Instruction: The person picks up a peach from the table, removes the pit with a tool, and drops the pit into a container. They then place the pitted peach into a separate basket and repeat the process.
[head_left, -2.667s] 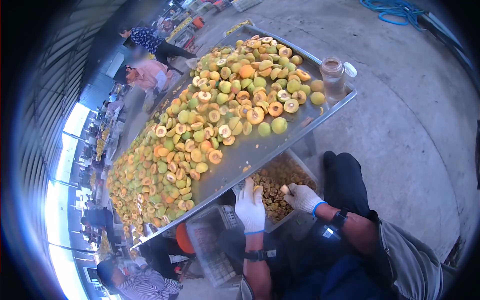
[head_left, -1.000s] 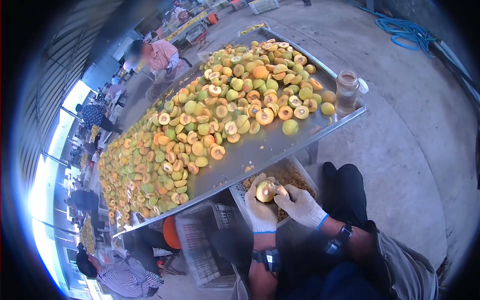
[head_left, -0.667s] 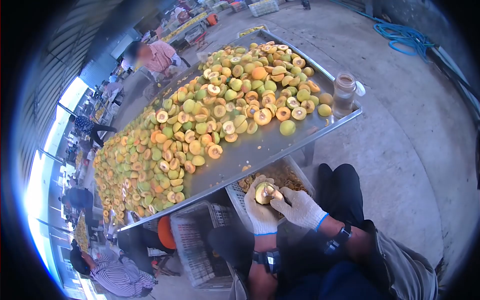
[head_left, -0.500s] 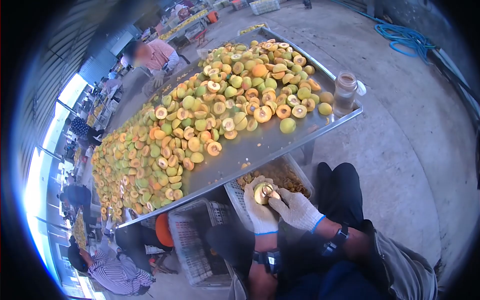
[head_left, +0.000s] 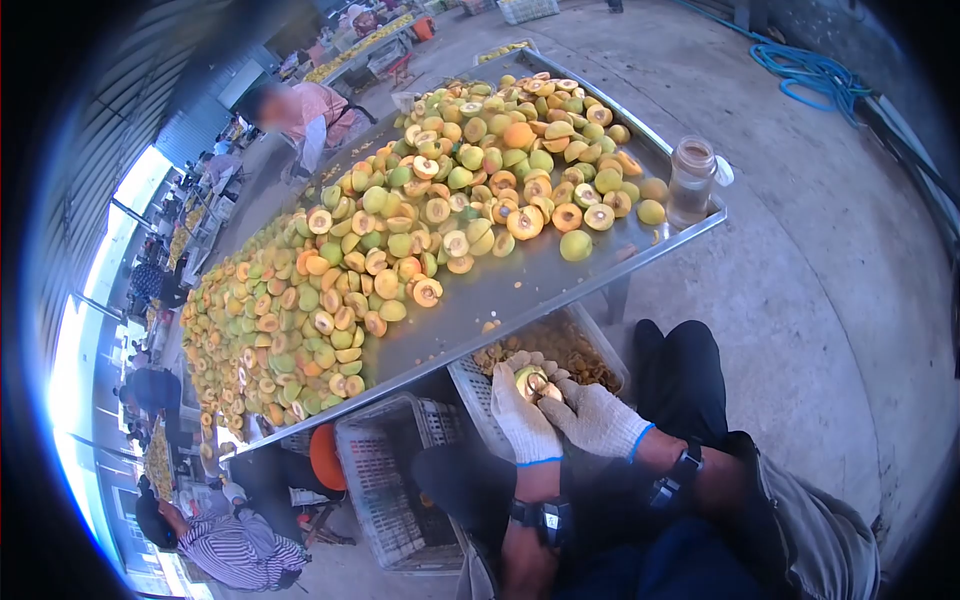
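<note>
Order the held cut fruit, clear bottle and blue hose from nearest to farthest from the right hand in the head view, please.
1. Held cut fruit: in the left hand, at the right hand.
2. Clear bottle: on the right corner of the metal tray.
3. Blue hose: coiled at upper right.

No legible text, labels, numbers or signs.

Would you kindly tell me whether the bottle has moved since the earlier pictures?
No, the bottle stands at the same corner of the tray; only the camera's view has shifted.
</note>
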